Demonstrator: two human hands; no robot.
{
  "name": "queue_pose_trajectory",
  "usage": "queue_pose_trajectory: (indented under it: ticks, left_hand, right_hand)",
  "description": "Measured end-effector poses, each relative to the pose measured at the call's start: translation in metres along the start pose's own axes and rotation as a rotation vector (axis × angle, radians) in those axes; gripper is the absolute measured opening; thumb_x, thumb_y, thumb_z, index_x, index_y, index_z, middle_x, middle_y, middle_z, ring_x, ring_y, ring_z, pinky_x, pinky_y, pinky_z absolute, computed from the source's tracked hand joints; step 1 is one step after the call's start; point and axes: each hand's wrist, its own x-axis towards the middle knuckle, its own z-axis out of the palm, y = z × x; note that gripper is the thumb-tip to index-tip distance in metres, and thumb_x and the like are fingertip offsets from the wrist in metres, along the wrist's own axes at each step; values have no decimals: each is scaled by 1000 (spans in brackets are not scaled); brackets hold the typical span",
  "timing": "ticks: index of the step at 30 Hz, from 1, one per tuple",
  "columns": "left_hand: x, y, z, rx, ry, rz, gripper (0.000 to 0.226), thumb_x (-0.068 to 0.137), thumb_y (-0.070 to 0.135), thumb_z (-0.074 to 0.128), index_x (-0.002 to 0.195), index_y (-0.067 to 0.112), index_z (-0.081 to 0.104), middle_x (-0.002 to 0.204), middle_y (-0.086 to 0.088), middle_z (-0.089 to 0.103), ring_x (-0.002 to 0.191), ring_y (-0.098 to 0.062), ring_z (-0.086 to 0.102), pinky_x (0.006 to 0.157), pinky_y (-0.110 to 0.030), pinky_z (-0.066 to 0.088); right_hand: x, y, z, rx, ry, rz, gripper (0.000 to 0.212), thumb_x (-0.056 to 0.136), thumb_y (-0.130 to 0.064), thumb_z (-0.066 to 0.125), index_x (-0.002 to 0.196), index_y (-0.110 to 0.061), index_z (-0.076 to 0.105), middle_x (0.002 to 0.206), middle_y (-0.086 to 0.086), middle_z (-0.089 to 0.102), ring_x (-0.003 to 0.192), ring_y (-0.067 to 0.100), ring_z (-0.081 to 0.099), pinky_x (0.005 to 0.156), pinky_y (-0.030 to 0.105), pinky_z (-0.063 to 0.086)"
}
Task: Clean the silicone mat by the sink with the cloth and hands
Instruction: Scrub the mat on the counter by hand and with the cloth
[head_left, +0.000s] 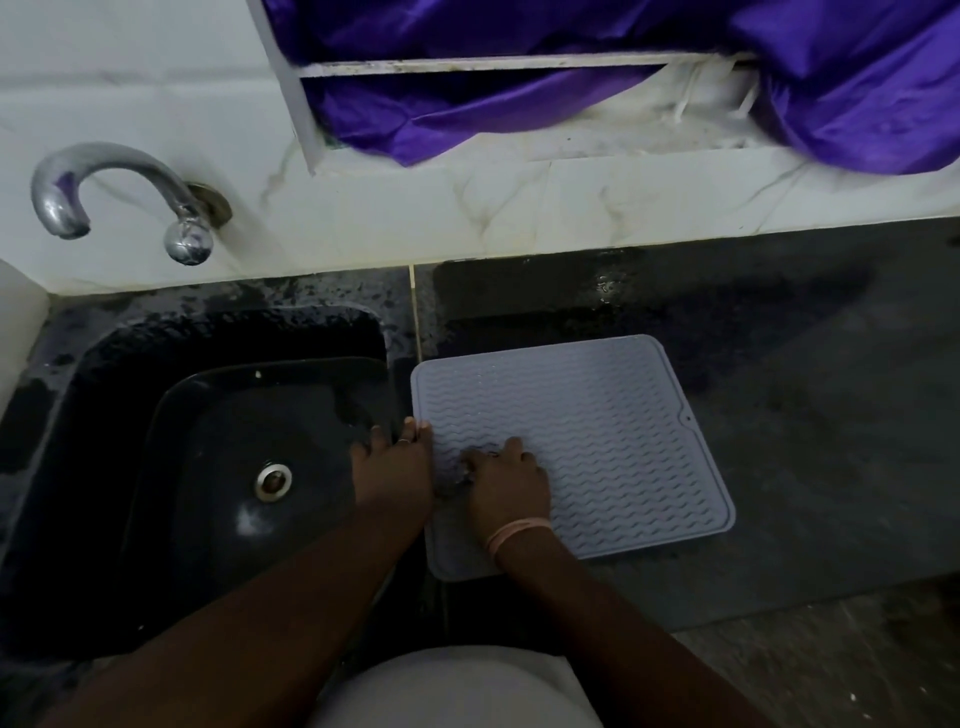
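Mat: the grey silicone mat (597, 441), a rounded square ribbed with wavy ridges inside a raised rim, lies flat on my dark stone counter (805, 415), just right of the sink, its small hole tab on the right edge.
Left hand: my left hand (397, 473) rests at the mat's left edge, fingers fairly straight, one fingertip laid on the rim and the rest reaching over the sink side; it grips nothing.
Right hand: my right hand (506, 486) is curled knuckles-up on the mat's near-left part, bunched over something small and dark beneath the fingers; I cannot tell whether that is the cloth.
Wrist: a pale band (517, 535) circles my right wrist.
Sink: a glossy black basin (182, 467), rounded at its corners, with a metal drain ring (272, 482), sits left.
Tap: a curved chrome tap (119, 195) juts from the marbled white wall at far left.
Beyond: shiny purple fabric (623, 78) drapes over a white frame at the far side.
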Motion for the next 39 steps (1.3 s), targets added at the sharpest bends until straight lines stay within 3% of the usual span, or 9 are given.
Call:
queue_pose_trajectory:
  ticks: [4,8,14,19,22,26,32,39]
  left_hand:
    - [1,-2,1,-31,-61,-5,96,83,48,69,158,26,13,166,-1,17,148,-38,20,114,-58,23]
    - [2,0,-1,-36,-59,-5,97,84,46,70,158,24,12,166,-3,15,149,-38,17,116,-58,21]
    - [-3,22,-6,-64,-52,-47,78,95,28,50,159,15,7,167,-9,3,150,-44,4,119,-62,12]
    - [1,28,-9,-25,-64,17,81,96,27,51,160,20,2,168,-5,3,151,-43,3,120,-61,8]
    - [3,27,-12,28,-83,18,81,95,29,52,160,22,3,168,-5,4,150,-43,7,118,-62,8]
    - [4,27,-16,49,-124,18,80,95,26,48,159,23,0,168,-4,2,150,-44,7,118,-63,6]
    - [5,23,-14,83,-133,42,87,95,34,56,160,24,-2,168,-3,1,150,-43,8,118,-63,8]
    - [9,29,-12,126,-106,36,76,97,30,46,159,17,5,167,-10,6,149,-43,14,118,-61,14]
  right_hand:
    - [6,70,-16,51,-5,186,36,87,-34,50,121,-36,63,116,14,49,97,35,55,87,41,48]
    - [9,113,-23,85,56,339,37,89,-34,50,125,-33,62,115,15,48,96,36,55,87,43,49]
    - [8,54,-10,25,57,261,27,85,-30,52,105,-16,65,115,17,51,91,32,56,78,39,47]
    - [2,23,1,-35,3,94,33,74,-35,62,102,-18,66,109,17,53,86,35,57,75,40,47]
    - [6,47,-8,-2,-4,79,35,84,-30,51,115,-24,65,112,14,50,94,33,53,82,41,43]
    - [12,100,-24,-64,93,143,29,89,-33,49,112,-28,66,104,10,51,87,28,53,78,40,45]
    - [23,195,-47,-77,128,446,32,92,-33,45,116,-32,66,116,18,51,101,39,54,87,45,46]
    - [36,158,-51,-87,22,404,31,91,-34,46,108,-18,67,138,21,42,112,39,50,94,45,44]
